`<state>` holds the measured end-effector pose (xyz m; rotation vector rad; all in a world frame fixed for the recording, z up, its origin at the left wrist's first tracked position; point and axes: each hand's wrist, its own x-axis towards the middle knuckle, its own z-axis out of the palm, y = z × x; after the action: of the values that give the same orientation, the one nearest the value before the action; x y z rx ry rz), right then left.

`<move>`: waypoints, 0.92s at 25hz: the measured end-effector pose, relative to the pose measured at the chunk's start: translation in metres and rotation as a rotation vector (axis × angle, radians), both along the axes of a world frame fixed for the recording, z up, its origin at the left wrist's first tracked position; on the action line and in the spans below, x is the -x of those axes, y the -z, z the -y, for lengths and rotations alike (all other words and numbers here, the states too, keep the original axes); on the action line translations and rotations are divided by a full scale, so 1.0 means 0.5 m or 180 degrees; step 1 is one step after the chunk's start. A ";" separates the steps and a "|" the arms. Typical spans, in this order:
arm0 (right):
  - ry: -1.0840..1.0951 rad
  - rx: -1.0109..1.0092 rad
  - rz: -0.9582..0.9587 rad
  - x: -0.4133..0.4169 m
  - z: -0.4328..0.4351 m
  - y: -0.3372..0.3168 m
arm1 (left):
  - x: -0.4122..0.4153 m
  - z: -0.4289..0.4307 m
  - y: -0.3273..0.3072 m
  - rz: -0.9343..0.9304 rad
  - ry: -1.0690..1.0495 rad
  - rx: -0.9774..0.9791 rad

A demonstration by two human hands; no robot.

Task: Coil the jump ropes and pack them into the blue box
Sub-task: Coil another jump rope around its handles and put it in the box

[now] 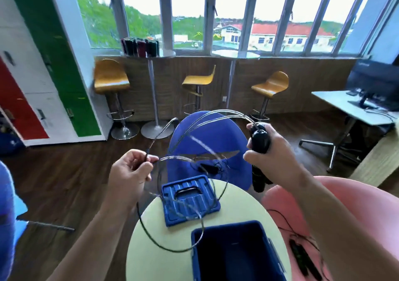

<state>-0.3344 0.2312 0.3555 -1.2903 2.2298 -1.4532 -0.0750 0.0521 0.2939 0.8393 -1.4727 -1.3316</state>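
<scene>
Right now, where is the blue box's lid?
In the head view, the blue lid lies flat on the pale round table, just beyond the open blue box and in front of the blue chair.

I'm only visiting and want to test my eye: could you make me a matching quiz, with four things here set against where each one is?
Things:
1. black handles
2. blue box
3. blue lid
4. second jump rope

Places:
A. flat on the round table, beyond the box
B. on the blue chair seat
C. gripped in the right hand
D. lidless, nearest the camera

Pairs: 1-C, 2-D, 3-A, 4-B.
</scene>
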 end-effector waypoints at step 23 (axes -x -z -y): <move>-0.1727 0.0161 0.0558 -0.437 -0.478 0.014 | -0.531 -0.555 0.252 0.2991 0.0458 -0.0559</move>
<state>-0.1159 0.4703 0.3484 -1.5543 1.5709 -1.3482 0.1904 0.3297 0.1678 1.6380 -2.1661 -1.2276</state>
